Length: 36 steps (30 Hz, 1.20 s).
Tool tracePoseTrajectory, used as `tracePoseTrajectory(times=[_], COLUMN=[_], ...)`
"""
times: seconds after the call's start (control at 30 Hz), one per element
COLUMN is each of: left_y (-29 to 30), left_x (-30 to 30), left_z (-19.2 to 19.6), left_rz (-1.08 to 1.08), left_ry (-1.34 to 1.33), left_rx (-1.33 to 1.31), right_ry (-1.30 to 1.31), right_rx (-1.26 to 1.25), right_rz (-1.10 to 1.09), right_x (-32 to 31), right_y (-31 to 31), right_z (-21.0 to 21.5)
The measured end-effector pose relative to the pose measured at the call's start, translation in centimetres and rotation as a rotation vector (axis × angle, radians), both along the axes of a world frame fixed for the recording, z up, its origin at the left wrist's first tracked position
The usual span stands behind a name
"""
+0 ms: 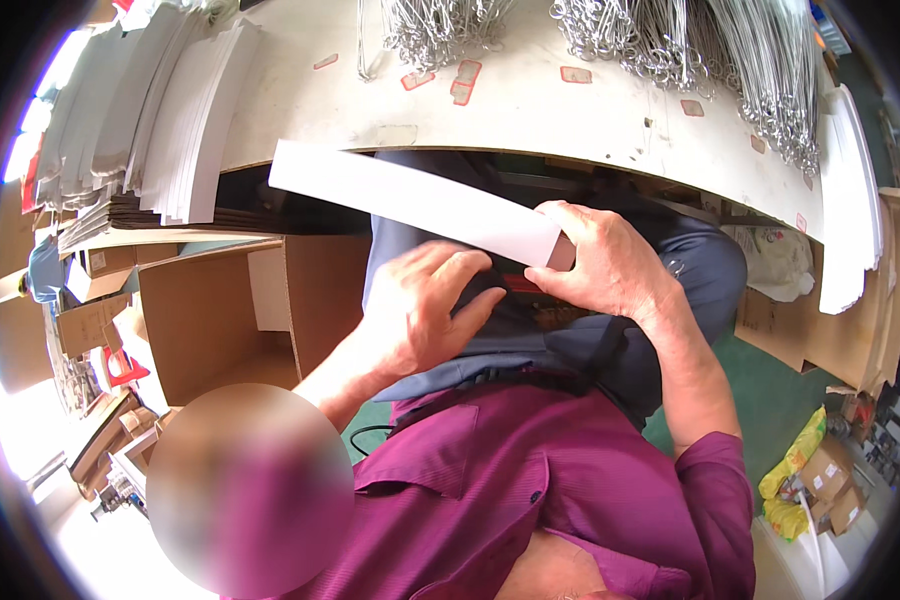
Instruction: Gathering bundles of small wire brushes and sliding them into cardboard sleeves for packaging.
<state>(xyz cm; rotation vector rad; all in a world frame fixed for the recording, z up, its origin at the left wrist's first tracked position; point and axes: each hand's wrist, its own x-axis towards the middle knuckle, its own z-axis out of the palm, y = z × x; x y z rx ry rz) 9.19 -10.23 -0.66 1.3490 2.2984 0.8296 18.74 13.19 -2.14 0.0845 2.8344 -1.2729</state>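
Observation:
A long, narrow white cardboard piece (410, 200), perhaps a flat box, slants over my lap in front of the table edge. My right hand (610, 260) grips its right end, thumb below and fingers above, where a brownish end shows. Just below the strip's middle is my left hand (425, 305), its fingers loosely bent and the thumb apart from them. Nothing shows in that hand, and its palm side is hidden.
Bundles of metal wire rods with looped ends (660, 45) lie along the table (530, 110). White card strips (185, 110) are stacked at left, with more white card (850, 200) at right. An open brown carton (210, 310) stands at my left.

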Motion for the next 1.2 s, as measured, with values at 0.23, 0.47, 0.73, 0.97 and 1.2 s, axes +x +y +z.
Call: tracePoseTrajectory(times=[0.23,0.47,0.73,0.97,1.2], left_y=[3.2,2.4,2.1,3.3,2.8], left_x=[-2.7,-2.8,-1.8,-0.2,0.3], left_z=[-0.1,-1.3,-1.2,-1.9,-2.6], left_rz=[-0.231,-0.115,-0.01,0.043,0.088], left_ry=[0.274,0.266,0.242,0.233,0.215], left_rx=[-0.049,-0.063,-0.131,-0.209,-0.215], right_ry=[-0.059,0.226,0.349,0.289,0.205], right_rx=[0.003,0.281,0.078,-0.358,-0.863], right_rz=[0.165,0.051,-0.377,-0.342,-0.431], right_x=[-0.2,0.3,2.1,0.7,0.4], right_y=[-0.5,2.2,3.6,-1.7,-2.7], right_z=[1.6,3.4,-0.3,-1.6,-2.4])
